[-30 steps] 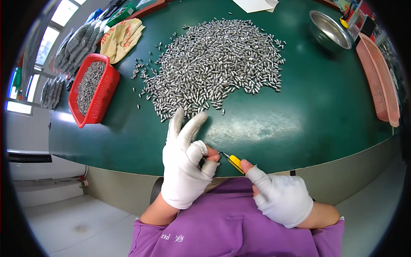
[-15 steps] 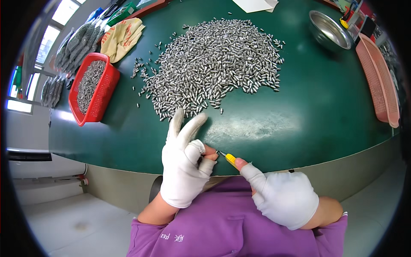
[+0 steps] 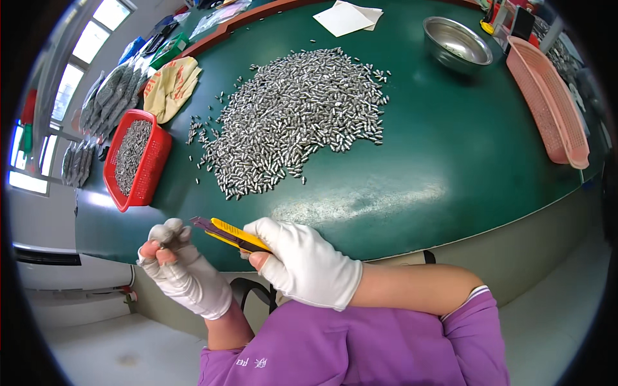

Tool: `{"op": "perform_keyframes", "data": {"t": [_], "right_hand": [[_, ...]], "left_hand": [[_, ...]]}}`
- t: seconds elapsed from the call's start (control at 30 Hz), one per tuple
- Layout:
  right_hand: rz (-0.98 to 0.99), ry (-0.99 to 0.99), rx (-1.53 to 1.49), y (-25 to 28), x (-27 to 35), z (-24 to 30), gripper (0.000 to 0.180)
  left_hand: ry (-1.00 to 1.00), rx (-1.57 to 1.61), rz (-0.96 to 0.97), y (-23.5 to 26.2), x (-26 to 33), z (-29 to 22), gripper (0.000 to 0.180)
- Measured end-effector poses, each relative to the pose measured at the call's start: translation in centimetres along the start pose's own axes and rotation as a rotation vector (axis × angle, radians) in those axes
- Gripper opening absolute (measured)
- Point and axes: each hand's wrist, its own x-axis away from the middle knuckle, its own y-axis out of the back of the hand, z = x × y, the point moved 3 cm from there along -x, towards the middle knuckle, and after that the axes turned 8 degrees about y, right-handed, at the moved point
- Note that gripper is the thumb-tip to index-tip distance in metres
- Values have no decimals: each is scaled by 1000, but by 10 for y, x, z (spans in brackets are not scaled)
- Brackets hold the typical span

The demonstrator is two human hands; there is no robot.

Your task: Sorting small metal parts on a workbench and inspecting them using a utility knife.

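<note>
My left hand (image 3: 187, 273), in a white glove with bare thumb and index tips, is raised over the table's near left edge. Its fingertips are pinched together, and a small metal part (image 3: 162, 248), mostly hidden, shows as a grey bit between them. My right hand (image 3: 306, 260), gloved the same way, grips a yellow utility knife (image 3: 225, 231) whose dark front end points up and left, towards the left hand but apart from it. Beyond both hands, a large heap of small silvery metal parts (image 3: 302, 106) lies on the green table (image 3: 438, 193).
A red basket (image 3: 158, 157) filled with small metal pieces stands at the left, beside a cream cloth bag (image 3: 170, 89) and grey packed bags (image 3: 116, 106). Far right are a steel bowl (image 3: 457, 45) and a pink basket (image 3: 547, 106). White paper (image 3: 347, 18) lies at the back.
Both hands have moved left; the knife has swung across and no longer touches the left fingertips. The left hand's outstretched fingers have curled in. The view has shifted slightly.
</note>
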Motion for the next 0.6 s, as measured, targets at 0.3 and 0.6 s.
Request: {"op": "perform_keyframes", "data": {"t": [0.3,0.6], "right_hand": [[-939,-44,102,191,83,16,34],[-506,-191,1511,237,53,16,25]], "left_hand": [[495,146,69,-27,10,12,26],[876,327,287,-65,10,32,19]]}}
